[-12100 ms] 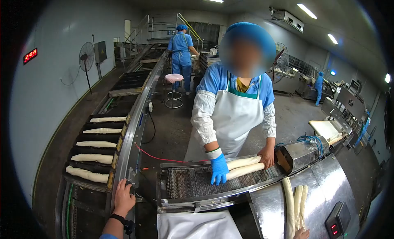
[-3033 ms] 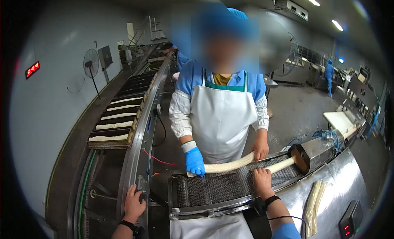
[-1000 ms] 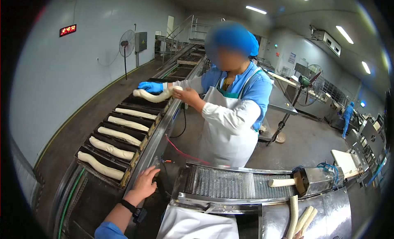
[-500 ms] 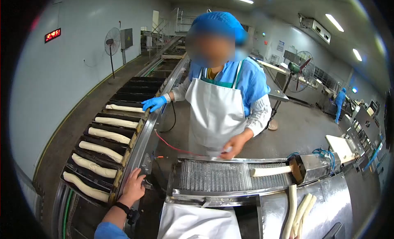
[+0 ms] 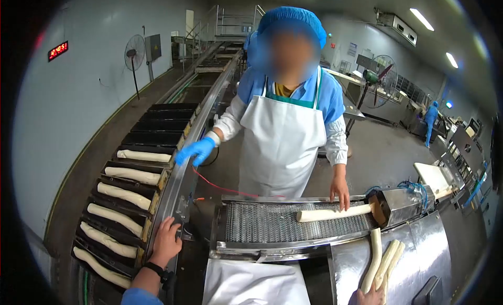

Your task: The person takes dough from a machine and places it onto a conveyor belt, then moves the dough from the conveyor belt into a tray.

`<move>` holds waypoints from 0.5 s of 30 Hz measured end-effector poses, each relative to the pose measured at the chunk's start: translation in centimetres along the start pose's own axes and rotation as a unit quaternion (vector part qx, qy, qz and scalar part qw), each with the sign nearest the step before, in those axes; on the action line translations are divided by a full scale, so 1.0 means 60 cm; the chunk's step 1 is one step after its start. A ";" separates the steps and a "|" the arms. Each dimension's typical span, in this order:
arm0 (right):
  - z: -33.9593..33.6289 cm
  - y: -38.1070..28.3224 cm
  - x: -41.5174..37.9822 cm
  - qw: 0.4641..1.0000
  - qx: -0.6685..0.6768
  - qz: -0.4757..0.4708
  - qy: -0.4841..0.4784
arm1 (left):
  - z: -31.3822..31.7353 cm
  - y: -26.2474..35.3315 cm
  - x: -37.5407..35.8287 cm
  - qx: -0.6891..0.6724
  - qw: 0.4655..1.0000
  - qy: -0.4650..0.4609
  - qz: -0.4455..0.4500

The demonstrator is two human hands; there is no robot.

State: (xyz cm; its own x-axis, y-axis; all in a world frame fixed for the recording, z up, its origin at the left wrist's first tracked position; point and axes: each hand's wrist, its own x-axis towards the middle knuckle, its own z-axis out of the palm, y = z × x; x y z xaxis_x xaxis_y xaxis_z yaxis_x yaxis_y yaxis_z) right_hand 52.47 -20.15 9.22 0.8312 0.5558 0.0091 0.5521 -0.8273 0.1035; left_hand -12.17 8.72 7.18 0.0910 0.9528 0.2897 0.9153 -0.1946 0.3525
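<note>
My left hand (image 5: 166, 241) rests on the metal rail (image 5: 184, 171) beside the black baking tins, fingers apart and holding nothing. At the bottom edge, my right hand (image 5: 371, 295) grips the lower end of the pale dough ropes (image 5: 389, 263) on the steel table; the frame cuts part of it off. A separate dough rope (image 5: 373, 258) lies just left of these. On the mesh conveyor belt (image 5: 262, 221), another dough rope (image 5: 330, 215) sticks out of the metal machine (image 5: 406, 203). A co-worker's bare hand (image 5: 340, 192) touches it from above.
Several black tins (image 5: 120, 221) with dough ropes stand in a row at left; black tins without dough (image 5: 162, 124) lie beyond. Opposite me, a co-worker in a white apron (image 5: 283, 142) holds a blue-gloved hand (image 5: 196, 150) by the rail. White cloth (image 5: 257, 284) hangs before the belt.
The dough rope on the belt reaches further left. The co-worker's bare hand has moved right onto it, and the gloved hand has left the tin. My right hand has come into view at the dough.
</note>
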 end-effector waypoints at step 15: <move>0.057 0.028 0.060 0.991 0.058 -0.123 -0.001 | -0.002 -0.022 0.026 -0.018 1.000 0.015 0.002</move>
State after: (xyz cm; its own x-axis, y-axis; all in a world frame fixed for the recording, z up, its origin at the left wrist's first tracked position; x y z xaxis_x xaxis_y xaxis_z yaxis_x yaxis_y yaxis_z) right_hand 56.59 -19.82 6.01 0.6713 0.7412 -0.0048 0.7411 -0.6713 -0.0127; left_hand -13.28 10.44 7.25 0.0812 0.9447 0.3177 0.9000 -0.2064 0.3838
